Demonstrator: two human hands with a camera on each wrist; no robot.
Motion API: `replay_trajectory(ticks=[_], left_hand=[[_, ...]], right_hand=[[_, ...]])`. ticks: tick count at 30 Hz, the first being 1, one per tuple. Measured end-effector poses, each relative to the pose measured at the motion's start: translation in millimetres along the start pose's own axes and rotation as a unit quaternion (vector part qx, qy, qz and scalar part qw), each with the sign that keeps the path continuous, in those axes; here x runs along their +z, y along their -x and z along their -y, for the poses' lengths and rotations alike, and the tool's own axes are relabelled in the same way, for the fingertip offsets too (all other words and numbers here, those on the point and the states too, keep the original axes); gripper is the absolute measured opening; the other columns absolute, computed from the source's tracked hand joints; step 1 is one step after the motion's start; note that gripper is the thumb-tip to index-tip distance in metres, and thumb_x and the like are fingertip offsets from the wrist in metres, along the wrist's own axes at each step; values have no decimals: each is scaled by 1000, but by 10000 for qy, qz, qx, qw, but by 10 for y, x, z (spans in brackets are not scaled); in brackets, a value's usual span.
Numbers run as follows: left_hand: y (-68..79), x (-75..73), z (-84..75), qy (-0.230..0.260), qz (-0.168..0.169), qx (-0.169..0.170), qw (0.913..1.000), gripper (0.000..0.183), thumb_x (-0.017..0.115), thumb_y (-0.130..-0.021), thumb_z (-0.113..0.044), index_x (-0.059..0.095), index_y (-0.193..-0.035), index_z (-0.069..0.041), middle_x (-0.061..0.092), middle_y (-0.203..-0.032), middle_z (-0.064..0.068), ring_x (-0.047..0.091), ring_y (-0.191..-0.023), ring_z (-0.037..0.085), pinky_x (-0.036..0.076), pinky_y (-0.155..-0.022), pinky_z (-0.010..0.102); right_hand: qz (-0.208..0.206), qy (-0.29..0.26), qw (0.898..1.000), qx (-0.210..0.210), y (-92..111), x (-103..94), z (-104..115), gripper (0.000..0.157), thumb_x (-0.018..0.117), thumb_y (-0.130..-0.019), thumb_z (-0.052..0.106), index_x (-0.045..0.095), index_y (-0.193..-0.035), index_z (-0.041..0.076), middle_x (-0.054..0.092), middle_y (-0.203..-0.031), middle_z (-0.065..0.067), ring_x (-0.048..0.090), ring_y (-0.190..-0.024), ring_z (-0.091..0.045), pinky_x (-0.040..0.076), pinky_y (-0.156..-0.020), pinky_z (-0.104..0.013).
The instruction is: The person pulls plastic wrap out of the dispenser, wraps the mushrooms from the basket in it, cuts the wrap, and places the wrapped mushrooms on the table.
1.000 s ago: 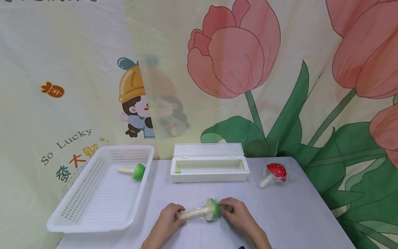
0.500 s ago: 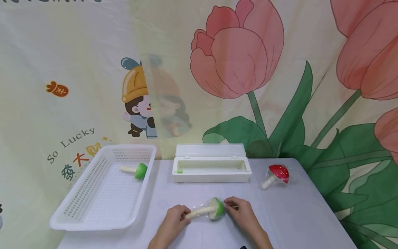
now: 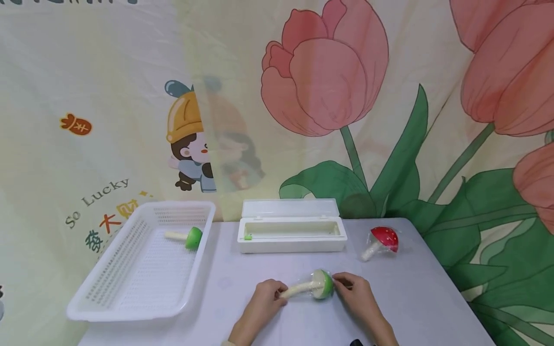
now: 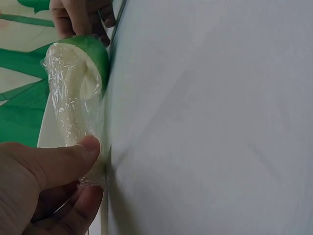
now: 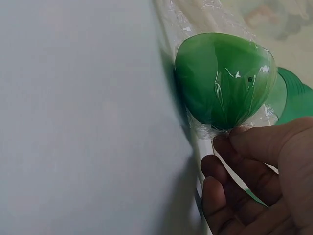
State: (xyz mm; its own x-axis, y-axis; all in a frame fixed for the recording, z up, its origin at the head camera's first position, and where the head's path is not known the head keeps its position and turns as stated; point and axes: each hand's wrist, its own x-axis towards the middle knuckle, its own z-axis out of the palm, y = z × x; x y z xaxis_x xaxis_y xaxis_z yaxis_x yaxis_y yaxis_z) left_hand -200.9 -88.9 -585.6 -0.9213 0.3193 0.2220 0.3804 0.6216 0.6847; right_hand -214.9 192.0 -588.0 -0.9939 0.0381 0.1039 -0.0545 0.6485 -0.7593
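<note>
A toy mushroom (image 3: 322, 284) with a green cap and pale stem lies sideways in clear plastic wrap between the hands, low over the table. My left hand (image 3: 265, 299) pinches the stem end between thumb and fingers; the left wrist view shows the wrap (image 4: 66, 105) crinkled along the stem (image 4: 73, 98). At the cap end, my right hand (image 3: 357, 294) pinches the edge of the wrap with thumb and index finger. In the right wrist view the green cap (image 5: 222, 78) fills the wrap, and the other fingers (image 5: 215, 196) curl loosely below.
A white perforated basket (image 3: 190, 288) at the left holds another green-capped mushroom (image 3: 192, 238) without visible wrap. At the back stands a long white box (image 3: 292, 246) with its lid raised. A wrapped red-capped mushroom (image 3: 384, 239) lies at the right on the white table (image 3: 415, 298).
Both hands have moved right and slightly away from me, carrying the wrapped green mushroom with them. Their holds look the same. The other objects have stayed in place.
</note>
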Motion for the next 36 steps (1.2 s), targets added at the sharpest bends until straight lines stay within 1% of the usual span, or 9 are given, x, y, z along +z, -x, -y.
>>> replay_trajectory(ticks=[4,9,13,17,20,23,27,32,36], left_hand=[[-98,154,-142,197,67,-59,9998,26,85,-74,5,77,-97,-2,73,-86,3,59,-71,0,52,-63,17],[-207,365,-306,282,182,57,9994,27,82,-74,11,77,-98,-2,74,-90,6,63,-73,1,53,-64,16],[-294,506,-416,239,337,89,9991,26,82,-76,9,78,-99,-3,73,-88,3,58,-72,-2,51,-64,14],[-415,630,-517,249,425,153,9987,24,82,-76,6,78,-98,-4,72,-86,2,54,-70,-5,48,-62,13],[-512,718,-600,234,490,190,9983,24,82,-76,5,79,-98,-4,73,-86,3,53,-69,-4,47,-60,13],[-609,812,-683,-55,516,221,9984,25,82,-78,3,80,-100,-7,74,-90,1,60,-76,-2,50,-66,15],[-728,943,-789,-429,513,264,9974,26,80,-82,1,79,-105,-10,73,-94,-2,65,-88,3,53,-76,16],[-870,1119,-889,-400,325,535,9972,27,77,-83,5,79,-106,-9,75,-96,-1,68,-93,5,54,-80,15],[-985,1240,-952,-108,283,607,9977,28,74,-83,9,79,-105,-7,78,-99,1,69,-96,4,54,-80,14]], right_hand=[[-85,111,9995,288,20,-155,-122,15,72,-94,8,77,-107,10,78,-103,-4,72,-95,-18,60,-82,-35],[-251,232,9981,505,42,-368,-277,17,69,-96,7,75,-112,5,77,-107,-10,72,-99,-24,61,-84,-39],[-363,310,9975,526,52,-516,-399,19,69,-96,8,75,-114,3,77,-107,-12,72,-100,-26,61,-83,-36],[-503,432,9967,465,39,-647,-517,21,68,-96,8,74,-115,2,77,-104,-12,71,-95,-21,59,-79,-29],[-625,507,9960,401,17,-737,-607,21,67,-97,8,74,-116,2,77,-104,-12,69,-92,-16,56,-77,-24],[-702,574,9952,381,-18,-830,-698,21,66,-97,7,73,-116,2,76,-106,-14,69,-94,-17,54,-76,-22],[-747,766,9936,354,-85,-958,-800,21,63,-98,7,73,-116,1,75,-111,-17,70,-100,-27,56,-79,-29],[-852,903,9919,253,-194,-1123,-903,22,60,-100,7,71,-117,-1,73,-113,-22,68,-106,-39,59,-83,-47],[-988,993,9899,237,-272,-1235,-991,24,58,-101,8,71,-119,-1,73,-114,-24,67,-107,-41,57,-81,-40]])
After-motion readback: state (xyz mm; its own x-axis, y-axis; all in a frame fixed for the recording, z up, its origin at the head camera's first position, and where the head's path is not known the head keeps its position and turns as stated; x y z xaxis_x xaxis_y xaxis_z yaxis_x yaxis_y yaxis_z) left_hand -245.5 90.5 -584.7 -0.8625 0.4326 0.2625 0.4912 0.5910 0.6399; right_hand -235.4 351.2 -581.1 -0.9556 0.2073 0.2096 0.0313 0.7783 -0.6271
